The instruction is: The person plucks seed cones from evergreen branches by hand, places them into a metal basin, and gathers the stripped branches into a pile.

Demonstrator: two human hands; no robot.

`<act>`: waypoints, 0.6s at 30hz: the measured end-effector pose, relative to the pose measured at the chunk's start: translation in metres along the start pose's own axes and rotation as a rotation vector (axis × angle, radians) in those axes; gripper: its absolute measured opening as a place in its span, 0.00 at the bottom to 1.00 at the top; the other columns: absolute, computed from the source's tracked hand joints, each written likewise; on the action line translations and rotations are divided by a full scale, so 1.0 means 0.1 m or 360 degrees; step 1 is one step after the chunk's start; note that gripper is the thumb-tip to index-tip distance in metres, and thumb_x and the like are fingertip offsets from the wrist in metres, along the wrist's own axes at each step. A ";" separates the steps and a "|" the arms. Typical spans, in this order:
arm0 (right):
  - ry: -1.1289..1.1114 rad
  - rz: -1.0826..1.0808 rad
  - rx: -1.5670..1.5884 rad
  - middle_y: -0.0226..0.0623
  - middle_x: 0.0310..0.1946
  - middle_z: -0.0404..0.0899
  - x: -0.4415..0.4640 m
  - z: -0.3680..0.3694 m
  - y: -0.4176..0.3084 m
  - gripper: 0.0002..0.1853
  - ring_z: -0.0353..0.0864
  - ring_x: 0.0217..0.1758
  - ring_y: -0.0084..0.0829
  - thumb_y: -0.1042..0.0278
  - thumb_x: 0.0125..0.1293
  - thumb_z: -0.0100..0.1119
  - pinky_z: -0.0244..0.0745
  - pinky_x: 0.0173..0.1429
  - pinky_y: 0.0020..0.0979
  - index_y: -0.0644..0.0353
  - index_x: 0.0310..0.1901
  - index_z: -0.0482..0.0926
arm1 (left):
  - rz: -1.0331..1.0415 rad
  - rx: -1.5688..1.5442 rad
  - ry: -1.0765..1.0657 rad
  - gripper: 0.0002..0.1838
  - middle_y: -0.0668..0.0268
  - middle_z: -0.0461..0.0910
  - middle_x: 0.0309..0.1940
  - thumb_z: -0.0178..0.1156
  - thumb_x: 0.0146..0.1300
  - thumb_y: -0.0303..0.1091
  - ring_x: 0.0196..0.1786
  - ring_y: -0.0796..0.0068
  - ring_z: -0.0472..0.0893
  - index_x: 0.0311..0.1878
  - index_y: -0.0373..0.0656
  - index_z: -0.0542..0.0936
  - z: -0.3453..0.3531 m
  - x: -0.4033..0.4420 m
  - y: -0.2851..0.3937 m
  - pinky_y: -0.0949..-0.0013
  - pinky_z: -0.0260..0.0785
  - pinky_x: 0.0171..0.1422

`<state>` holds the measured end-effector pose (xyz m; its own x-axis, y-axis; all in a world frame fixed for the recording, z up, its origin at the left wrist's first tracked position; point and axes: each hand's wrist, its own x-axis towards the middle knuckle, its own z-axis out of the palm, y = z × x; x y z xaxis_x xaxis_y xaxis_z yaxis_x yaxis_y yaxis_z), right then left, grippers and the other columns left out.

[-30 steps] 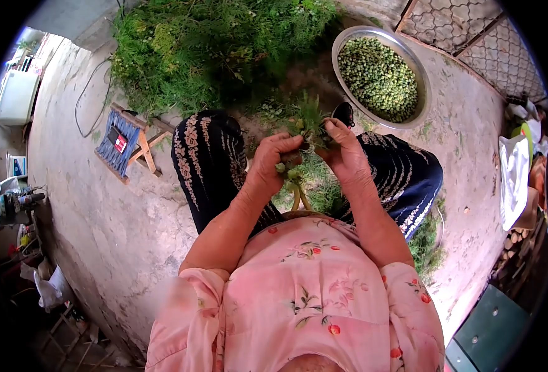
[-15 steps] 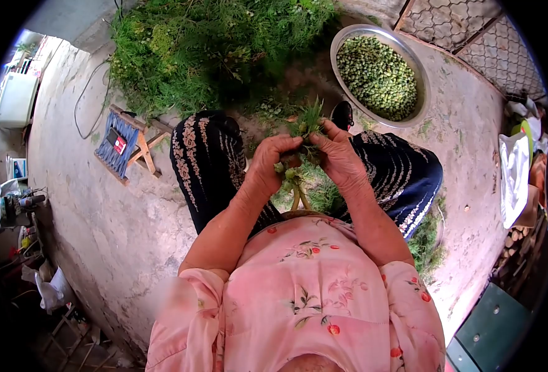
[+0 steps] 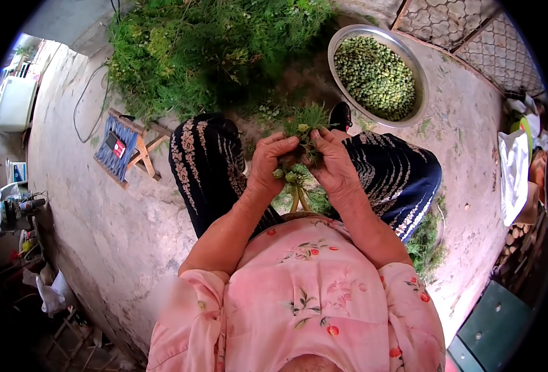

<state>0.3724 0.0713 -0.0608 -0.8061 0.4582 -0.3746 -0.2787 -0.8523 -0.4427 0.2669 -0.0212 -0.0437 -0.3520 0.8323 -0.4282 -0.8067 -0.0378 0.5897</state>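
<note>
Between my hands is a feathery evergreen sprig [image 3: 306,118] with small round green cones on it. My left hand [image 3: 269,162] is closed, its thumb and fingers pinching the sprig from the left. Closed as well, my right hand [image 3: 334,164] pinches it from the right, thumb uppermost. A few green cones [image 3: 290,177] show just below, beside my left palm; whether they are held or lie lower, I cannot tell. Underneath, a tan curved piece [image 3: 297,201] like a handle is partly hidden by my shirt. Cut greenery lies between my legs.
A large metal basin [image 3: 424,93] full of small green cones stands ahead to the right. Ahead to the left lies a big heap of evergreen branches [image 3: 181,62]. A folding stool [image 3: 115,146] with a dark and red object on it stands left. White bags [image 3: 514,177] are at the right.
Both hands have shifted only slightly. The sprig has turned a little between my fingers, and a pale green cone now shows at its middle.
</note>
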 end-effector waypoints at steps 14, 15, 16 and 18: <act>0.0713 -0.0324 0.0150 0.34 0.27 0.69 0.03 -0.10 -0.03 0.05 0.68 0.29 0.27 0.69 0.63 0.49 0.66 0.29 0.27 0.61 0.35 0.69 | -0.0011 0.0088 0.0361 0.07 0.73 0.68 0.17 0.57 0.52 0.25 0.16 0.85 0.64 0.22 0.45 0.70 0.12 0.00 -0.08 0.81 0.55 0.20; 0.0624 -0.0381 0.0079 0.34 0.27 0.68 0.04 -0.21 -0.11 0.04 0.67 0.29 0.27 0.69 0.63 0.49 0.64 0.28 0.27 0.60 0.35 0.69 | -0.0005 0.0076 0.0245 0.07 0.73 0.69 0.18 0.57 0.52 0.25 0.17 0.85 0.65 0.22 0.45 0.70 0.08 -0.02 -0.04 0.81 0.57 0.21; 0.0533 -0.0432 0.0007 0.34 0.26 0.67 0.04 -0.26 -0.17 0.04 0.66 0.28 0.28 0.69 0.63 0.48 0.63 0.27 0.27 0.59 0.35 0.69 | 0.0002 0.0062 0.0133 0.07 0.73 0.70 0.19 0.57 0.52 0.25 0.18 0.85 0.67 0.22 0.46 0.71 0.05 -0.02 -0.02 0.81 0.59 0.21; 0.0373 -0.0368 0.0103 0.34 0.27 0.68 0.04 -0.32 -0.25 0.04 0.67 0.28 0.28 0.69 0.63 0.49 0.63 0.27 0.27 0.59 0.35 0.69 | 0.0022 0.0119 0.0160 0.07 0.73 0.71 0.20 0.58 0.52 0.25 0.19 0.85 0.67 0.22 0.46 0.72 0.00 -0.01 -0.05 0.80 0.60 0.22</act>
<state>0.3927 0.1027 -0.0779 -0.5776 0.6807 -0.4507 -0.4791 -0.7296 -0.4880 0.2716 -0.0216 -0.0461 -0.4117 0.7723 -0.4838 -0.7653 -0.0047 0.6437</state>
